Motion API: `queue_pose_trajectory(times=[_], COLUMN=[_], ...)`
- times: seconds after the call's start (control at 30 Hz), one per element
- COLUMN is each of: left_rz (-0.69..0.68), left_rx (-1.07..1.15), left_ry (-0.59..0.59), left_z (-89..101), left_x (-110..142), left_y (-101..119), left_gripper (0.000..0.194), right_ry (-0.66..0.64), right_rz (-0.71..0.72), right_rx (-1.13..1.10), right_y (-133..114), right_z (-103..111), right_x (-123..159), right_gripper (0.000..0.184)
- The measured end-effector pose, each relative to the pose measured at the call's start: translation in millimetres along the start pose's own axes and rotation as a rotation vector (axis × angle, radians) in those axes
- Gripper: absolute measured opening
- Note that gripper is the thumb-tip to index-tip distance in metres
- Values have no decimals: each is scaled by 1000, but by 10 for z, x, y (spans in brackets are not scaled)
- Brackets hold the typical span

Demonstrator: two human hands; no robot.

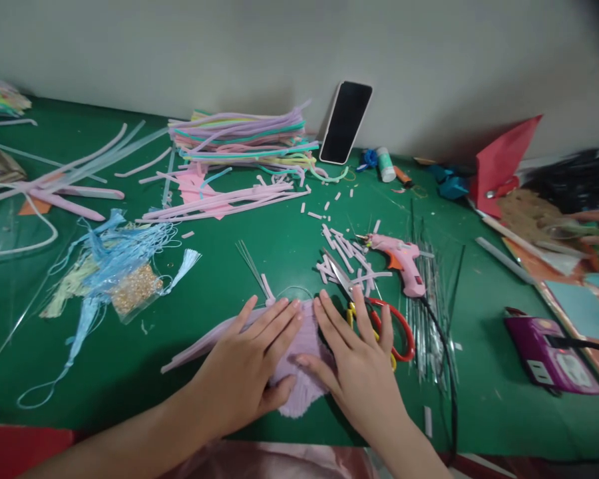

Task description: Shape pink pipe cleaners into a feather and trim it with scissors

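Observation:
A flat, ribbed lilac piece (300, 392), apparently made of fuzzy pipe cleaners, lies on the table in front of me. My left hand (247, 359) rests palm down on its left side with the fingers stretched out. On the right side my right hand (362, 366) lies flat too, fingers spread and thumb across the piece. Lilac pipe cleaners (199, 346) extend from under my left hand, and a thin wire loop shows beyond the fingertips. Scissors (404, 329) with red and yellow handles lie beside my right hand, partly covered by its fingers.
A pink glue gun (404, 263) lies among cut lilac bits (342, 249) and thin wires (432, 319). Behind are bundled pipe cleaners (239, 136) and a propped phone (347, 123). Blue tassels (112, 249) and a bag of gold beads (136, 291) lie left, a purple power box (549, 352) right.

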State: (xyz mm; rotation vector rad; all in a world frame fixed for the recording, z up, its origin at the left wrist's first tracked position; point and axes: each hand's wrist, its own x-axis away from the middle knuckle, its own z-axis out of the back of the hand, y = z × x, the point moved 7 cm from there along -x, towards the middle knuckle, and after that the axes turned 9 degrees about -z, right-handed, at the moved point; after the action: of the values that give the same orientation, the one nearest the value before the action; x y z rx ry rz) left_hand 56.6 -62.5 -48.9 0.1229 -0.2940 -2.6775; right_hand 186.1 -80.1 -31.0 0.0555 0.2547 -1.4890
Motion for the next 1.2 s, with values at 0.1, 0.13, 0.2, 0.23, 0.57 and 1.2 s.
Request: queue_pose_trajectory(times=[0.1, 0.13, 0.2, 0.23, 0.57, 1.2], left_rz=[-4, -6, -15, -21, -6, 163], left_rx=[1, 1, 0, -1, -52, 166], left_ry=[-6, -3, 5, 13, 289, -49], left_z=[-12, -7, 16, 31, 198, 1310], left_x=[-5, -9, -18, -20, 48, -612], left_y=[-6, -7, 1, 10, 18, -637], left_gripper=[73, 73, 72, 71, 70, 26], right_ry=[12, 12, -9, -30, -285, -378], right_rz=[2, 0, -13, -26, -546, -563], right_rx=[-46, -62, -113, -158, -761, -1439], right_y=[-50, -56, -41, -19, 337, 222], right_z=[-14, -10, 2, 7, -106, -80], right_x=[-33, -41, -51, -55, -227, -593], right_gripper=[63, 62, 59, 57, 37, 25])
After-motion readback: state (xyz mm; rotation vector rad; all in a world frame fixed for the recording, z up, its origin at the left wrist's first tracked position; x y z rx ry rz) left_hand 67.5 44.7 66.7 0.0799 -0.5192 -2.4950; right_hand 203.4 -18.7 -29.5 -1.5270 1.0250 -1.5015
